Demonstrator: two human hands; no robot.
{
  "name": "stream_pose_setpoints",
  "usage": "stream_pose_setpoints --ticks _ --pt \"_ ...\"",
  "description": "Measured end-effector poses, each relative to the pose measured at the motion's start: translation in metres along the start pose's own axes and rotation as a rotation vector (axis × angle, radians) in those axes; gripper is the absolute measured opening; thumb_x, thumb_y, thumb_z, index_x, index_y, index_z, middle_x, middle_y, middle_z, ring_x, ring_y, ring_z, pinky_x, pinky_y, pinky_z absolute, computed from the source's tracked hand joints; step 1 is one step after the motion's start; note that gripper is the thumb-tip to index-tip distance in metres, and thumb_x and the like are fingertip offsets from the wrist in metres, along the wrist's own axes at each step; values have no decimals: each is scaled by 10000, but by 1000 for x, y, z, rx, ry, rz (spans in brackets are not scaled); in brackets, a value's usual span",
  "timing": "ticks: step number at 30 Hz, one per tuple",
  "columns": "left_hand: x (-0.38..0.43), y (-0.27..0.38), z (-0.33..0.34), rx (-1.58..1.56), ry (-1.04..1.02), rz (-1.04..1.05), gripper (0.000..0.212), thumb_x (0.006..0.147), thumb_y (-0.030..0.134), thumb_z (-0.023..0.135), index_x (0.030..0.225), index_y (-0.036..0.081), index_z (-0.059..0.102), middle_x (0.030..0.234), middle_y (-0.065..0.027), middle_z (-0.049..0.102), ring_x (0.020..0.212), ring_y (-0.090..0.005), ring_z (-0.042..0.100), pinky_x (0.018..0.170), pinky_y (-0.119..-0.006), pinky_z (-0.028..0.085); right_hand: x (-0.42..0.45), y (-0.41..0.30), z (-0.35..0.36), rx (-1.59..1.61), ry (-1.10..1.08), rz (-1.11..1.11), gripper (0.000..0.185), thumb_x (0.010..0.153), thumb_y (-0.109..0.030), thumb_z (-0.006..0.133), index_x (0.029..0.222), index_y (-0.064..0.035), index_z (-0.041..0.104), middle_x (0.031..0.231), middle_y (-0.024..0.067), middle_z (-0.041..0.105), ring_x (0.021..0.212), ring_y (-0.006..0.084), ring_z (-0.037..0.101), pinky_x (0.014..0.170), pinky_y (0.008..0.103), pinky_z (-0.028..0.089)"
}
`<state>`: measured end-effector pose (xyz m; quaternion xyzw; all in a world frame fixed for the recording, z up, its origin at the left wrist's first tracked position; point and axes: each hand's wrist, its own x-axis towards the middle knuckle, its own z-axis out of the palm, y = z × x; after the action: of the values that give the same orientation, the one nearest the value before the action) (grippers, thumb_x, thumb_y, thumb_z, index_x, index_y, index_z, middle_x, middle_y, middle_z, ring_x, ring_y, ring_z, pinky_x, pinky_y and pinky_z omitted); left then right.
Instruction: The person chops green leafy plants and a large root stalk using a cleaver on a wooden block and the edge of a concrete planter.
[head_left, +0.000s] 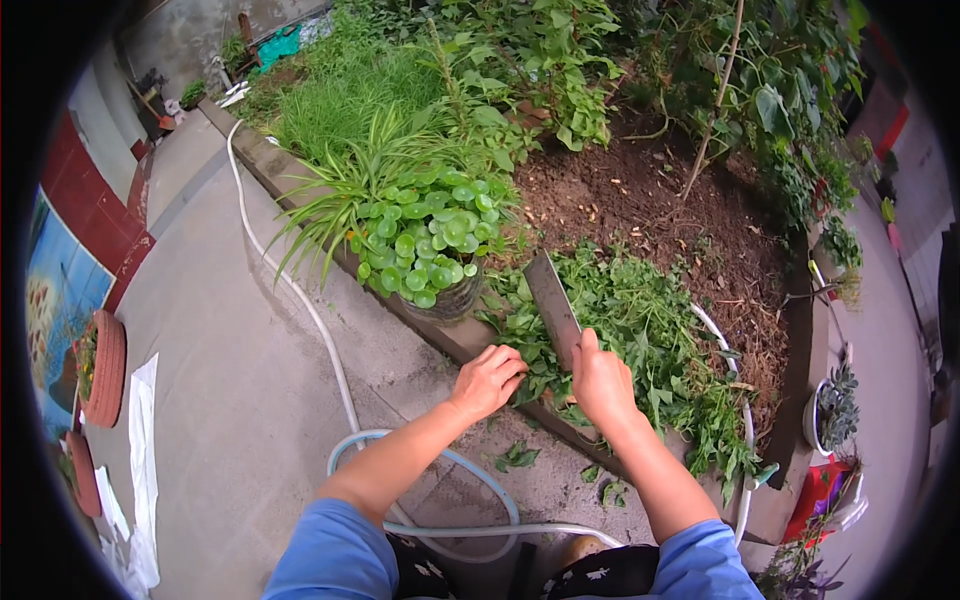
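Observation:
My right hand (604, 381) is closed around the handle of a cleaver (553, 307). The broad blade points up and away over a heap of cut green leaves (630, 330). Left of the knife, my left hand (489, 381) has its fingers curled at the near edge of the heap. Its fingertips touch or nearly touch leaves, and whether they grip any is hidden. The heap lies along the concrete curb (457, 330) of a garden bed, partly on the soil (600, 187).
A potted pennywort (431, 232) stands on the curb beside a spider plant (352, 180). A garden hose (300, 296) crosses the paving and loops before my legs. Loose leaves (517, 456) lie on the ground. A potted succulent (836, 409) sits at right, and a thin stake (716, 112) rises from the soil.

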<state>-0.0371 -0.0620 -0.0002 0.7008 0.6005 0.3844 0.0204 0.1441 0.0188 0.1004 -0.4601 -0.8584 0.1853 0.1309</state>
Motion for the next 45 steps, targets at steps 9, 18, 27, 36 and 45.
stream_pose_setpoints --ticks 9,18,27,36,45 --pt "6 1 12 -129 -15 -117 224 757 -23 698 920 77 582 963 -74 553 823 -323 628 700 -420 543 -1 8 12 -80 -120 -60 188 982 -182 518 1009 1 480 718 237 673 692 438 675 620 550 527" --pt "7 8 7 -12 -9 -27 173 764 87 752 890 105 635 951 -29 577 839 -248 631 691 -381 553 -3 17 20 -20 -106 0 200 978 -200 537 985 -10 477 702 262 652 696 469 655 627 565 517" --pt "5 -2 4 -104 -16 -114 112 827 23 684 922 77 662 934 -64 599 821 -303 656 699 -391 551 -6 13 27 -97 -147 -89 198 977 -200 521 998 -9 475 705 239 670 653 425 679 582 527 534" --pt "10 1 4 -52 15 -130 144 813 63 686 878 114 567 882 -39 582 782 -301 646 643 -419 546 -7 10 30 -122 -141 -73 196 983 -197 496 994 -2 478 709 236 675 660 428 680 594 532 535" --pt "9 3 -8 -27 46 -163 173 787 110 745 845 116 582 813 -16 591 758 -234 654 628 -376 548 0 44 45 70 -186 49 259 973 -257 534 1024 -3 556 841 300 668 827 481 658 755 567 527"
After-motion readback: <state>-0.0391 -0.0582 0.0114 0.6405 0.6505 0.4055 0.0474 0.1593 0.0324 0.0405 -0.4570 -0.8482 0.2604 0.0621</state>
